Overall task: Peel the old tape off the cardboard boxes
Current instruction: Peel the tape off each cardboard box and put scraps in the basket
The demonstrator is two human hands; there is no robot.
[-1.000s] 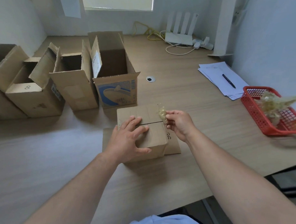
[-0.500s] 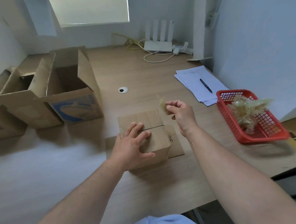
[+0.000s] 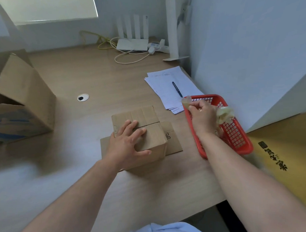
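Our left hand [image 3: 130,142] flat on the small cardboard box [image 3: 146,131] mid-desk, fingers spread, our right hand [image 3: 203,116] pinching a crumpled tape wad [image 3: 186,101] over the red basket [image 3: 236,139], more old tape [image 3: 224,114] piled inside

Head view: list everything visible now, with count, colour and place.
small closed cardboard box: one, brown, desk centre.
flat cardboard sheet: one, brown, under that box.
large open cardboard box: one, brown with blue print, left edge.
plastic mesh basket: one, red, right of the small box.
crumpled tape wad: one, yellowish, in the basket.
peeled tape piece: one, yellowish, pinched over the basket.
paper sheets: a stack, white, behind the basket.
pen: one, dark, on the sheets.
router with four antennas: one, white, far wall.
round desk grommet: one, white, left of the sheets.
wooden desk: one, light brown, beneath all these.
left hand: one, flat on the small box.
right hand: one, pinching the tape piece.
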